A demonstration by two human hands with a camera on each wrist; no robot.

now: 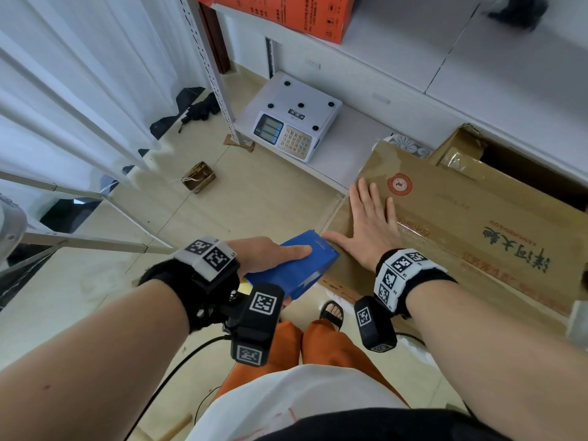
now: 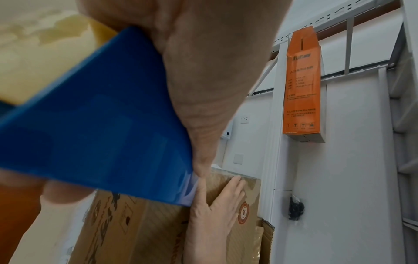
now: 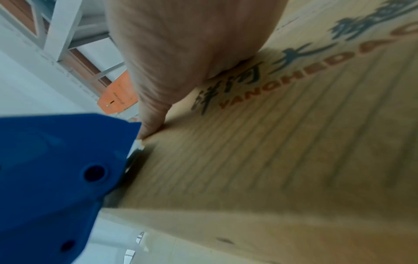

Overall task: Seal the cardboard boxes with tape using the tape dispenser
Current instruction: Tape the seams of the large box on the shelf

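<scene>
Head view, working left to right with the big cardboard box (image 1: 471,218) as the reference point: well off to its left a small brown carton (image 1: 199,177) sits on the tiled floor (image 1: 254,198), and a white weighing scale (image 1: 294,117) sits on a low shelf just behind the box's left end. Right at the box's near-left corner, the left hand (image 1: 270,254) has its fingers wrapped around the blue tape dispenser (image 1: 291,267), index finger laid along the top. The dispenser's front end is pressed up against the box's edge; the right wrist view shows that too, pretty blurry though. Next over, the right hand (image 1: 370,222) lies flat on the box top, fingers straight and spread wide, thumb tip pointing at the dispenser. It's just beside the red round logo (image 1: 399,185). An orange box (image 1: 286,14) sits up on a shelf behind it all.
</scene>
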